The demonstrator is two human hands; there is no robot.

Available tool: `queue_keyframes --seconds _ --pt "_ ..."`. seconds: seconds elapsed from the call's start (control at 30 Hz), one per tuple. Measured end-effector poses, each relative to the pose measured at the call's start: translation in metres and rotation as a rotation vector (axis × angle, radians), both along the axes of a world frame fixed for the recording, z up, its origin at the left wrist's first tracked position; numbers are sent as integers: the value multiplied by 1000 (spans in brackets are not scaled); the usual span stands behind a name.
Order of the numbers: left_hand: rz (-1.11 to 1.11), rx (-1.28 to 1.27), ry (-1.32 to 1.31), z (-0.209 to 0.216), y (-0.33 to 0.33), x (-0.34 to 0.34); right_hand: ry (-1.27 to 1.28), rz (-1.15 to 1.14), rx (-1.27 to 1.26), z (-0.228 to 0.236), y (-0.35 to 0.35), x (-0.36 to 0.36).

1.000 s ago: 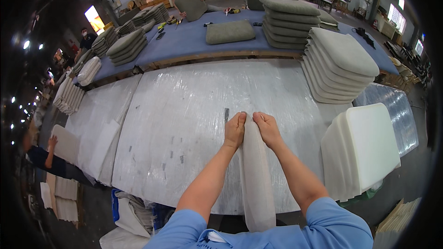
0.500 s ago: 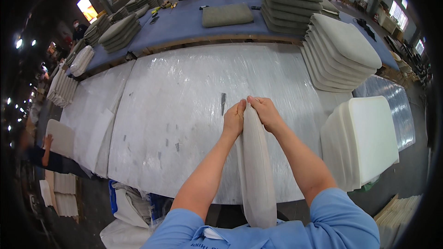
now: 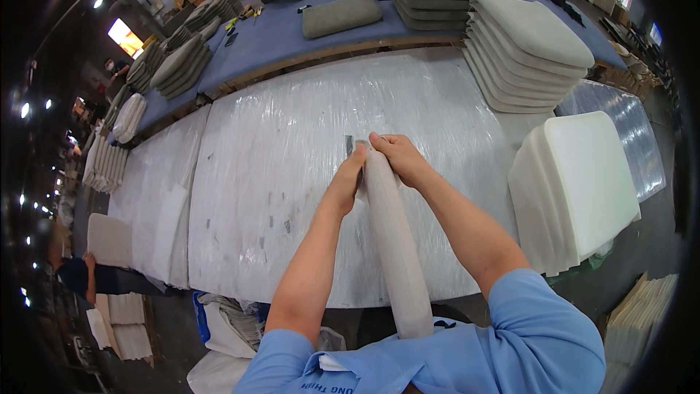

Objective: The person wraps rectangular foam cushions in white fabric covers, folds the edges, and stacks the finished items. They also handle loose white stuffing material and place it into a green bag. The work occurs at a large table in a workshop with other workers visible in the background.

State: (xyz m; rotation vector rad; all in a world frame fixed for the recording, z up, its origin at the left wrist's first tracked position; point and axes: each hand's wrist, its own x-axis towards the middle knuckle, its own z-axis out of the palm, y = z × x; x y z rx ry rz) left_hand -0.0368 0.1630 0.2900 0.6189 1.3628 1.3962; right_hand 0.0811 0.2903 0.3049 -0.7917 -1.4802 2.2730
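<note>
Plastic-wrapped tabletop [image 3: 255, 138], whitish: one pale grey cushion [image 3: 397, 248], slim, seen edge-on, running from above the tabletop to the blue shirt [image 3: 459, 354]. Left hand [image 3: 345, 182] and right hand [image 3: 403, 159]: fingers [image 3: 385, 144] closed on its far end, one hand per side. Rightward, stacked white pads [image 3: 594, 182]; beyond, piled pale cushions [image 3: 529, 51].

The long pale-grey cushion [image 3: 399, 248] is matt, woven-looking cloth; the wide white tabletop [image 3: 248, 175], glossy, wrinkled plastic film; the far blue tabletop [image 3: 277, 33], matt.
</note>
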Motion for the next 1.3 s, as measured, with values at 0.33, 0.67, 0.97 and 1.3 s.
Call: queue_keyframes --seconds 0.33,0.67,0.97,1.3 --pt "138 305 67 2 3 -31 200 -18 109 -22 -3 11" --pt "305 148 302 3 4 -9 130 -173 253 -17 -12 -6" --pt "633 -50 738 24 21 23 -3 -171 368 -19 -9 -20" --pt "632 -189 750 23 29 11 -115 -132 326 -18 -3 -33"
